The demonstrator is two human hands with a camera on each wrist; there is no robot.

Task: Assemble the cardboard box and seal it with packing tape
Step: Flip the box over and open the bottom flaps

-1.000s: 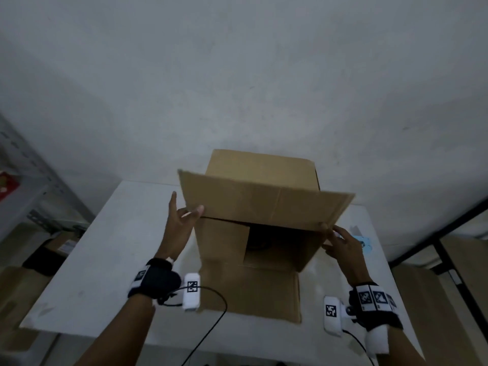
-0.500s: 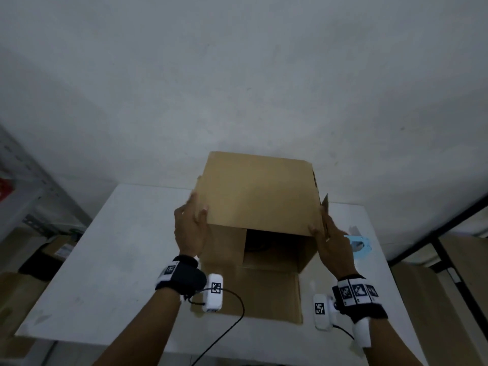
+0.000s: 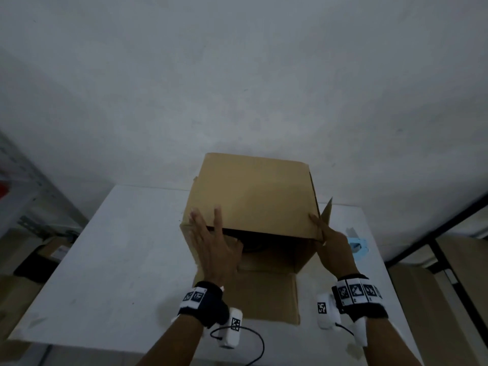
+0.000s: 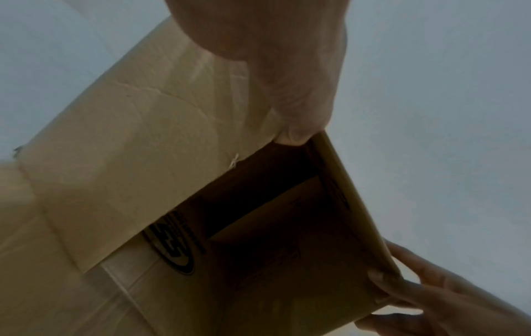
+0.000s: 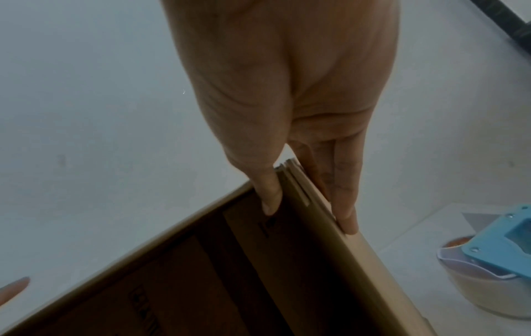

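A brown cardboard box (image 3: 250,196) stands on the white table (image 3: 118,260), its opening facing me. The far top flap is folded down over the opening. My left hand (image 3: 211,233) holds that flap's left front corner, fingers flat on top and the thumb (image 4: 293,134) under the edge. My right hand (image 3: 320,228) pinches the right front corner, thumb inside and fingers (image 5: 344,204) outside. The near flap (image 3: 264,297) lies flat on the table. A right side flap (image 3: 326,215) sticks up beside the box. A blue tape dispenser (image 3: 357,247) sits to the right of the box.
A metal shelf (image 3: 23,186) and cardboard boxes on the floor (image 3: 52,249) stand to the left of the table. A dark frame (image 3: 449,233) runs along the right. A white wall rises close behind the box.
The far flap, upright a second ago, has swung down over the box's top. Both hands came in with it and now sit at its front corners.
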